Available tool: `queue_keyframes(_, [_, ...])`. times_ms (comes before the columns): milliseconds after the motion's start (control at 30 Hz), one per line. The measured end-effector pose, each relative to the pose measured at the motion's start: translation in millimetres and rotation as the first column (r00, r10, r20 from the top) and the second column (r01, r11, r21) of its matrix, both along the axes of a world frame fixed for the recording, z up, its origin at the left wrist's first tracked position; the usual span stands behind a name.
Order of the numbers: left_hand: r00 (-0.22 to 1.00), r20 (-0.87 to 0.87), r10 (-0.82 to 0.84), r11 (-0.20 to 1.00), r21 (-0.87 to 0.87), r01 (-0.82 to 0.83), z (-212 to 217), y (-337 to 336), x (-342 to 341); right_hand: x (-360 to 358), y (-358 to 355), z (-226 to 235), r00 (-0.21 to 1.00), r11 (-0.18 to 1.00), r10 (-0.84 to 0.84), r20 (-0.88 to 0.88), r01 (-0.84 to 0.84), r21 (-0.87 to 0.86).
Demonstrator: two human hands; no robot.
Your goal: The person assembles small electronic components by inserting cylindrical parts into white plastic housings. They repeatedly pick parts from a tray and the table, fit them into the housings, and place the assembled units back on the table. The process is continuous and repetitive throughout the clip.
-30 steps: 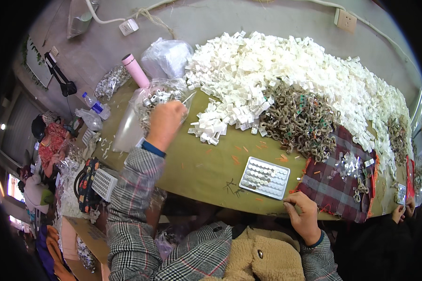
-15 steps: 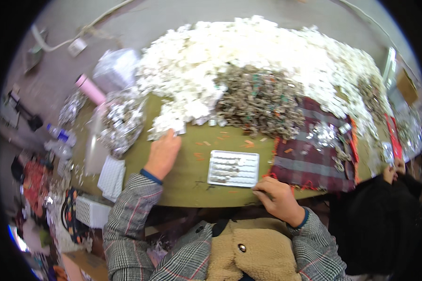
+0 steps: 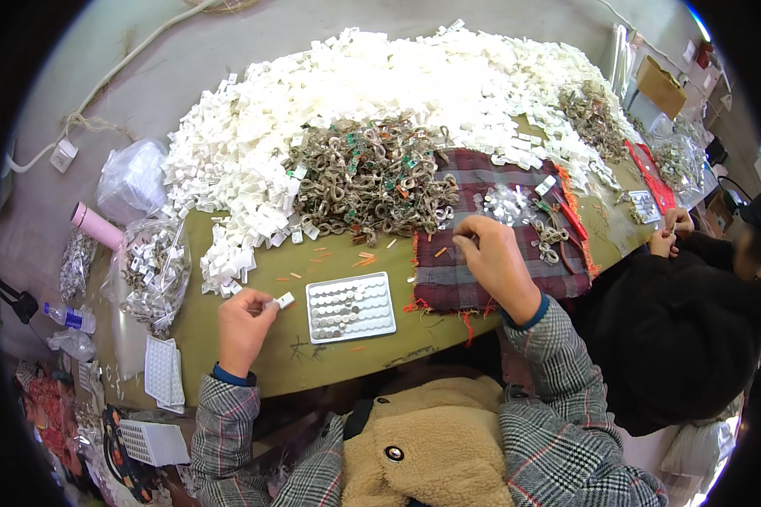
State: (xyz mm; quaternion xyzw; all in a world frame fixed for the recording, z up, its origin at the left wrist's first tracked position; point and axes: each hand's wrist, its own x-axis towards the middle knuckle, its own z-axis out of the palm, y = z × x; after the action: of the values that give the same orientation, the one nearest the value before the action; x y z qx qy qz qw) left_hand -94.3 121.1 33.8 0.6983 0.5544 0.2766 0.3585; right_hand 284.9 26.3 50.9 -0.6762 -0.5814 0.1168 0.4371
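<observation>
My left hand (image 3: 243, 328) pinches a small white plastic piece (image 3: 285, 300) between thumb and fingertips, left of the tray. The white tray (image 3: 347, 280) lies on the green tabletop, with rows of small round silvery and whitish discs in its grooves. Over the checked cloth (image 3: 473, 186) is my right hand (image 3: 500, 264), its thumb and fingers curled together beside the heap of grey-brown looped pieces (image 3: 368, 182). Whether anything sits in those fingertips is too small to make out. A large heap of white plastic pieces (image 3: 237, 144) spreads behind both hands.
Small orange strips (image 3: 365, 258) lie scattered behind the tray. At left are a bag of silvery pieces (image 3: 154, 279), a pink roll (image 3: 97, 226) and stacked white trays (image 3: 164, 372). Red-handled pliers (image 3: 572, 221) rest on the cloth. Another person's hands (image 3: 672, 232) work at far right.
My left hand has drawn back from the white heap with a white piece. My right hand has left the tray's near corner and moved up over the cloth. The view has shifted.
</observation>
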Motion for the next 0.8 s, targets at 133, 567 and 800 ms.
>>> queue_keyframes(133, [0.875,-0.473,-0.103,0.899,0.331,0.285,0,-4,-4,-5,24,-15,0.977,0.996,-0.079,0.196,0.086,-0.028])
queue_keyframes(567, [0.927,0.298,-0.228,0.958,-0.1,0.268,29,-27,29,1,8,13,0.934,0.979,0.027,-0.356,0.048,0.2])
queue_keyframes(800, [0.569,0.788,-0.234,0.92,-0.011,0.393,71,-84,92,-63,-20,35,0.6,0.881,0.468,-0.648,-0.376,0.288])
